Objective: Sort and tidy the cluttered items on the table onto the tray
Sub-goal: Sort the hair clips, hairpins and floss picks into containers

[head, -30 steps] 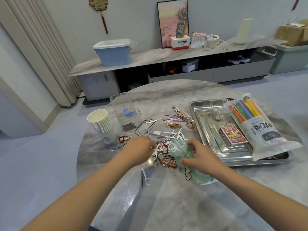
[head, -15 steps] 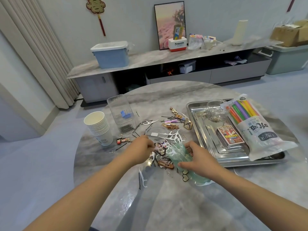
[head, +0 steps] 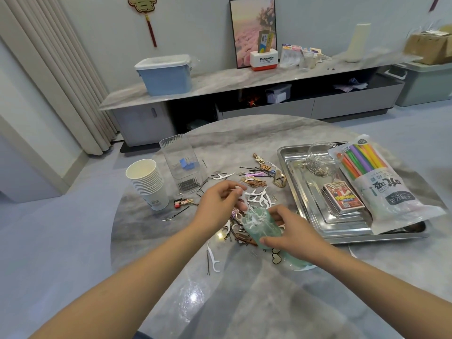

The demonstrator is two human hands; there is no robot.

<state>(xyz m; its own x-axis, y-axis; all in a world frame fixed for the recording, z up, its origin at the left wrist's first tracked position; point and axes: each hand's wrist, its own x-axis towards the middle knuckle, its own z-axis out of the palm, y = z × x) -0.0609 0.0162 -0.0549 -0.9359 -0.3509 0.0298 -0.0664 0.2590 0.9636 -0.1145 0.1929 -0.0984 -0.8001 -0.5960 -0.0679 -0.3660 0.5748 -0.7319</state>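
Floss picks [head: 256, 200] lie loose in the heap at the middle of the table [head: 244, 302], and the person seems to be gathering them into a green see-through bag [head: 265, 228]. The right hand [head: 291, 234] grips the bag with fingers curled round its side, tilting the mouth up toward the left, probably so it stays open for filling. The left hand [head: 220, 204] pinches one white pick [head: 241, 192] between thumb and fingertips just above that mouth, likely about to drop it in. At least one pick shows inside the bag already; how many I cannot tell. One more pick [head: 214, 259] lies apart on the near side of the heap, beside a black hairpin [head: 208, 263].

Around the heap are hair clips [head: 254, 182], more black pins and a few paper clips, too tangled to count. A clear box [head: 181, 162] stands behind, holding one blue binder clip [head: 187, 163] and a bundle of pins. One stack of paper cups [head: 148, 182] stands to the left.

On the right, the metal tray [head: 318, 231] already carries three things: one glass jar [head: 320, 159] of paper clips, one deck of cards [head: 343, 198] and one pack of coloured straws [head: 376, 182] lying over its far edge. Most of the small clutter is not yet sorted.
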